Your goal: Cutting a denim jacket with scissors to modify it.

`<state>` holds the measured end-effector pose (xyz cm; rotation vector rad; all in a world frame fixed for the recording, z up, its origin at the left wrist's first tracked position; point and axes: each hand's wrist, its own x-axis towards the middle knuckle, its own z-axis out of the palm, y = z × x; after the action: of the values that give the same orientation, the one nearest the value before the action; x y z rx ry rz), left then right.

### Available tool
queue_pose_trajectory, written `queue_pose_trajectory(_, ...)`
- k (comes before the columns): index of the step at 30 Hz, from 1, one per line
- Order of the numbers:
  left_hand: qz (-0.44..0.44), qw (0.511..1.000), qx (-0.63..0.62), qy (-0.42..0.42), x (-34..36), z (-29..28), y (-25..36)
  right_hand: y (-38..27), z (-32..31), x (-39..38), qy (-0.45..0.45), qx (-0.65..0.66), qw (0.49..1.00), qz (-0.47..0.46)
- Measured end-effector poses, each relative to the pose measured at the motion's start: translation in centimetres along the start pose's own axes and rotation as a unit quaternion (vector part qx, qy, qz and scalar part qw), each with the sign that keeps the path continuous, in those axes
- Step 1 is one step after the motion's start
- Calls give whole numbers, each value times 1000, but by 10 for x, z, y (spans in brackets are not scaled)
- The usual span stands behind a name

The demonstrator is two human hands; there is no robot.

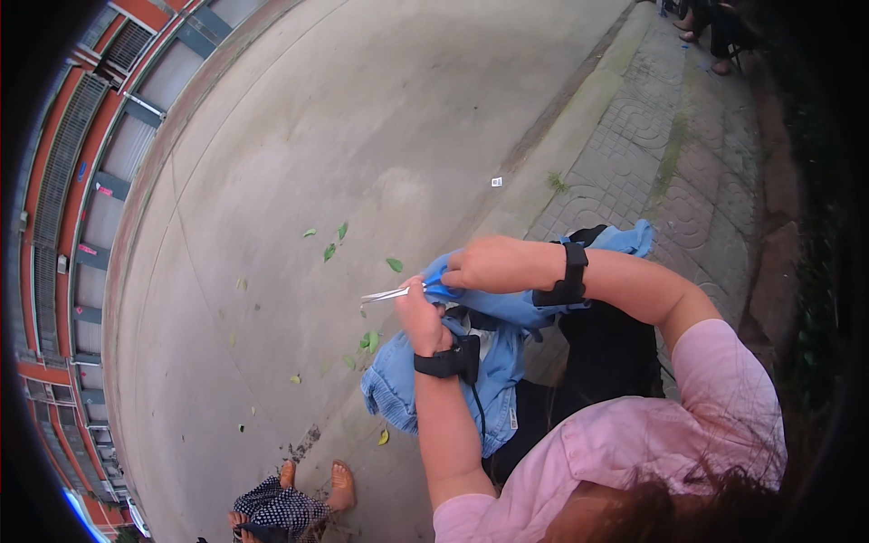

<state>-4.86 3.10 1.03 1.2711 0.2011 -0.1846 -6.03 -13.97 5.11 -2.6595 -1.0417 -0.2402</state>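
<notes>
A pair of scissors [386, 295] with silver blades and blue handles is held out over my lap, its tips toward the left. My right hand [493, 263] is closed at the blue handles. At the base of the blades, my left hand [422, 319] is closed with its fingertips against the scissors; whether it also pinches cloth is hidden. A light blue denim garment [391, 380] lies bunched across my lap, under and around both hands. Part of it spreads to the right beneath my right forearm.
Green leaves [395, 265] lie scattered on the concrete ground [299, 118]. A person's sandalled foot [342, 487] is at the lower left. Paving [634, 136] runs along the right, with seated people's legs [720, 36] far off. An orange-and-grey building [68, 181] lines the left.
</notes>
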Motion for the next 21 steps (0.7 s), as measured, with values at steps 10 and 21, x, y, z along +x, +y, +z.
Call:
queue_pose_trajectory(10,-80,962,111,-238,-40,26,13,-2,-32,11,99,-164,981,3)
queue_pose_trajectory(21,-164,925,-51,-339,-56,49,-16,-23,-32,37,167,-250,952,-62)
